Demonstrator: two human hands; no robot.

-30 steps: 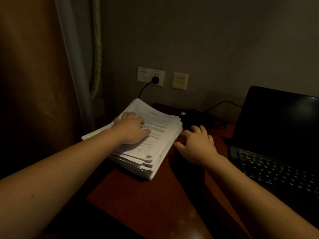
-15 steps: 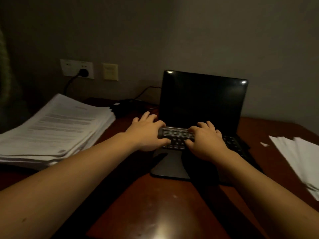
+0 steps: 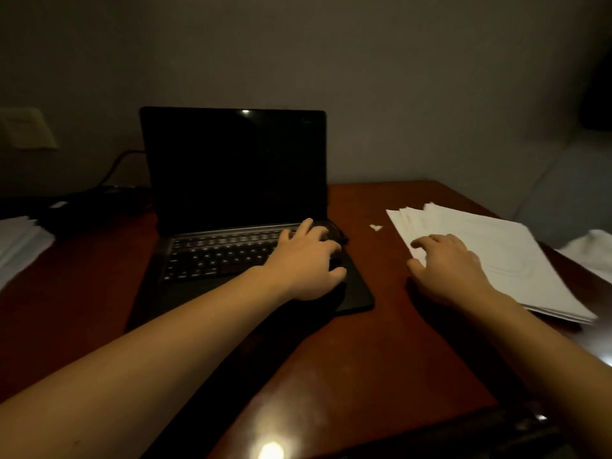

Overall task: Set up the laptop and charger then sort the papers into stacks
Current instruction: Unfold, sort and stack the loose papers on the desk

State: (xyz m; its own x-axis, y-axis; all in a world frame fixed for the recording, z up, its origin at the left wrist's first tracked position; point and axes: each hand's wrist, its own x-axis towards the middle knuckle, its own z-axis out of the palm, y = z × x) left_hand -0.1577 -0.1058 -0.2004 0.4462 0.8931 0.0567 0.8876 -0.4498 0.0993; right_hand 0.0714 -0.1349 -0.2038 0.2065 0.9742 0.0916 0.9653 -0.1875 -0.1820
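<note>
An open black laptop (image 3: 231, 180) with a dark screen stands on the red-brown desk (image 3: 374, 346). My left hand (image 3: 308, 260) rests on the right end of its keyboard, fingers relaxed. My right hand (image 3: 447, 266) lies spread at the near left corner of a thin white paper stack (image 3: 503, 256) on the right of the desk. A taller paper pile (image 3: 16, 246) shows at the left edge. The black charger and its cable (image 3: 99, 197) lie behind the laptop's left side.
A small white paper scrap (image 3: 376, 227) lies between the laptop and the right stack. A pale wall plate (image 3: 26, 129) sits at far left. Something white (image 3: 592, 250) lies past the desk's right edge. The desk's front edge (image 3: 463, 432) runs at bottom right.
My view has swung right from the left paper pile to the laptop and right stack. My left hand slid to the keyboard's right end; my right hand left the keyboard for the right stack.
</note>
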